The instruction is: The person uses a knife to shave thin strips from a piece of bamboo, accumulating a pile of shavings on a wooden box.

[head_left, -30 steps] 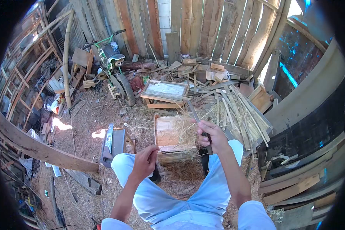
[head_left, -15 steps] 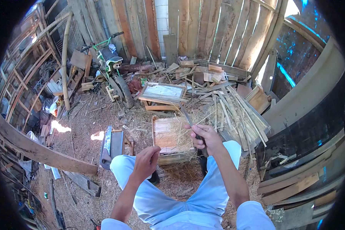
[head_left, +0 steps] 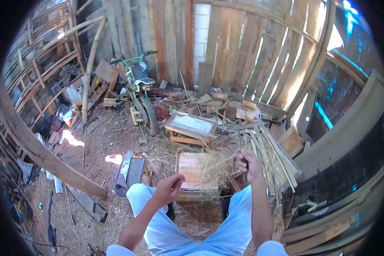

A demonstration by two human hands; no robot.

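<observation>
A knife [head_left: 244, 164] with a dark handle is gripped in my right hand [head_left: 252, 165], its blade pointing up and away from me, over the right side of the work area. My left hand [head_left: 168, 189] hovers above my left knee with its fingers curled together; whether anything small is between them cannot be made out. In front of my knees lies a low wooden box [head_left: 189, 170] with a plank top. Thin straw-like shavings [head_left: 219, 168] are heaped on its right part, just left of my right hand.
A slatted frame [head_left: 192, 124] stands beyond the box. Long strips [head_left: 266, 155] lie on a board at the right. To the left are a grey-topped stool [head_left: 134, 173] and a curved beam [head_left: 51, 158]. A small bike [head_left: 143, 87] leans near the plank wall [head_left: 230, 47].
My right hand has moved right with the knife, whose blade now points more upright. My left hand has shifted slightly right and down. The whole view has tilted and shifted.
</observation>
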